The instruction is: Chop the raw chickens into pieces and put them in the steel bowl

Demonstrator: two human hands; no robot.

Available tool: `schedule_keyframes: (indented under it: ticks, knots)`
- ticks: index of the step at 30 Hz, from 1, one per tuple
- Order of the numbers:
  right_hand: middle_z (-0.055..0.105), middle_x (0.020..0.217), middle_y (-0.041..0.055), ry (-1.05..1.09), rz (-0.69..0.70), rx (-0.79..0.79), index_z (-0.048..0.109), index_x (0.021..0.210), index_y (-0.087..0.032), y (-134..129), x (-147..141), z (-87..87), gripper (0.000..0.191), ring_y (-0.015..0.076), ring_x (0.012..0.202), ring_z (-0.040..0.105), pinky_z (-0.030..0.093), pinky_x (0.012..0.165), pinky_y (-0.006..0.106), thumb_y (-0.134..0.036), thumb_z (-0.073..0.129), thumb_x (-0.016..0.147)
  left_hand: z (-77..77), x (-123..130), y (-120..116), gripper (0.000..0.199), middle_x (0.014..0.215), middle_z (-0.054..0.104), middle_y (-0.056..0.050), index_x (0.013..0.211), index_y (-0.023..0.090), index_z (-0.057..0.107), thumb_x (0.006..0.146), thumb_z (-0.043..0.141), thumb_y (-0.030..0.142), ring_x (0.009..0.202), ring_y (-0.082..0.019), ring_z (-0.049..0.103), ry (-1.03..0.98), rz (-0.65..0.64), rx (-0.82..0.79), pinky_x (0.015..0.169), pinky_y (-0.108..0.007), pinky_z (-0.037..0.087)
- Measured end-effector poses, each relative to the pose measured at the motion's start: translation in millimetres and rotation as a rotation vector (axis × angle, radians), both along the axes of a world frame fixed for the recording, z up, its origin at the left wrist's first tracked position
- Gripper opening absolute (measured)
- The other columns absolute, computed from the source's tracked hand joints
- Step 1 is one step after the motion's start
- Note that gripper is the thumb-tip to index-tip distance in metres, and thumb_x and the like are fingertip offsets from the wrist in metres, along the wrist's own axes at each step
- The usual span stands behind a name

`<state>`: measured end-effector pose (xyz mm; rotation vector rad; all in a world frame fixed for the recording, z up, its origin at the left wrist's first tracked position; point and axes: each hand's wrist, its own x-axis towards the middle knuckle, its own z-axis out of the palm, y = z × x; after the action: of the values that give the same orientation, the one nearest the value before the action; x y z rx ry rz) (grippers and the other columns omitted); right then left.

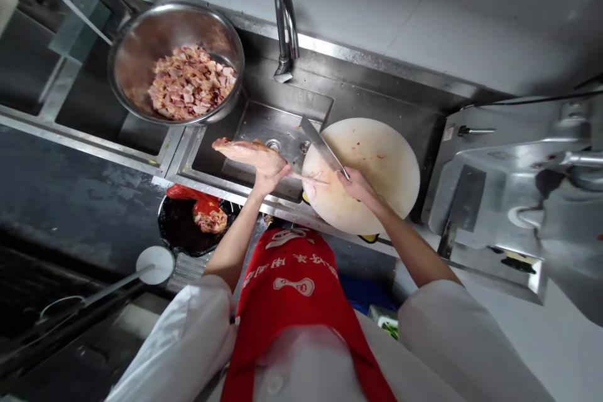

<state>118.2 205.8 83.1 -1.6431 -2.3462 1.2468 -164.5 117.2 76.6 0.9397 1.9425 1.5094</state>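
Note:
My left hand [271, 176] is closed round a raw chicken [245, 152], held over the front of the sink. Its fleshy body points left, and a thin pale end reaches right over the edge of the round white cutting board [396, 169]. In my right hand [355, 187] is the handle of a cleaver [323, 147], its blade slanting up and left across the board's left side. Small red scraps dot the board's surface. A steel bowl [127, 69] of chopped raw meat [191, 85] stands at the upper left.
Behind the sink basin [254, 119] rises a curved faucet [285, 25]. Steel equipment [499, 182] stands close on the right. Down by the counter's left front is a black-lined bin [176, 226] with red plastic and meat scraps in it.

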Motion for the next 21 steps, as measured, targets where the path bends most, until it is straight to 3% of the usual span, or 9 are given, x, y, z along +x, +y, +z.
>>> schedule_keyframes:
  ticks: [2,5,8,11,13,16,18,21]
  knots:
    - [0.072,0.083,0.0074,0.022,-0.021,0.062,0.068,0.101,-0.015,-1,-4,4.6,0.048,0.0195,0.071,0.062,0.045,0.067,0.028,-0.052,0.039,0.099,3.8,1,1,0.134,0.167,-0.015,-0.008,0.156,0.017,0.022,0.049,0.096,0.045,0.147,-0.028,-0.031,0.010,0.027,0.033,0.127,-0.044,-0.007]
    - [0.073,0.094,0.0086,0.126,0.004,0.071,0.067,0.107,-0.016,-11,-20,7.3,0.048,0.0199,0.082,0.065,0.047,0.074,0.028,-0.051,0.035,0.102,4.7,2,1,0.136,0.167,-0.006,-0.009,0.154,0.014,0.027,0.042,0.099,0.043,0.149,-0.032,-0.025,-0.049,-0.013,0.049,0.129,-0.046,-0.001]
    - [0.074,0.105,0.0099,0.154,0.059,-0.026,0.068,0.112,-0.015,-16,-34,2.4,0.042,0.0198,0.091,0.066,0.048,0.081,0.028,-0.044,0.039,0.102,3.0,1,0,0.128,0.166,0.007,-0.014,0.151,0.011,0.031,0.047,0.098,0.043,0.150,-0.035,-0.020,-0.040,-0.059,0.046,0.128,-0.049,0.006]
    - [0.075,0.100,0.0088,0.091,0.074,-0.115,0.069,0.109,-0.015,-9,-35,0.9,0.041,0.0195,0.084,0.067,0.049,0.075,0.027,-0.046,0.043,0.100,2.2,1,-2,0.124,0.166,0.006,-0.015,0.152,0.013,0.026,0.054,0.094,0.049,0.151,-0.034,-0.017,-0.014,-0.138,0.020,0.127,-0.049,0.005]
    - [0.075,0.099,0.0078,0.104,0.075,-0.078,0.069,0.108,-0.015,-3,-33,2.9,0.042,0.0199,0.084,0.067,0.049,0.075,0.026,-0.048,0.042,0.100,3.5,2,-2,0.123,0.166,0.007,-0.016,0.152,0.012,0.026,0.056,0.093,0.051,0.152,-0.034,-0.013,-0.051,-0.174,0.003,0.127,-0.049,0.003]
    - [0.074,0.105,0.0085,0.142,0.049,-0.023,0.067,0.113,-0.016,-6,-34,1.6,0.041,0.0197,0.092,0.067,0.049,0.079,0.026,-0.045,0.041,0.100,8.0,7,1,0.106,0.157,0.034,-0.020,0.142,0.008,0.040,0.059,0.092,0.049,0.153,-0.038,0.005,-0.174,-0.190,-0.008,0.126,-0.053,0.014]
    - [0.074,0.099,0.0094,0.092,0.042,-0.058,0.067,0.106,-0.015,-11,-36,-4.9,0.037,0.0186,0.087,0.067,0.049,0.074,0.024,-0.043,0.044,0.099,11.8,9,3,0.090,0.144,0.051,-0.021,0.132,0.008,0.050,0.061,0.091,0.047,0.151,-0.040,0.018,-0.243,-0.203,-0.016,0.123,-0.056,0.025]
    - [0.069,0.070,0.0052,-0.008,0.025,-0.169,0.065,0.094,-0.016,-10,-33,-16.1,0.037,0.0160,0.059,0.062,0.044,0.055,0.022,-0.048,0.048,0.097,15.1,7,3,0.085,0.141,0.054,-0.020,0.126,0.009,0.054,0.058,0.092,0.045,0.150,-0.040,0.019,-0.275,-0.222,-0.020,0.123,-0.055,0.027]
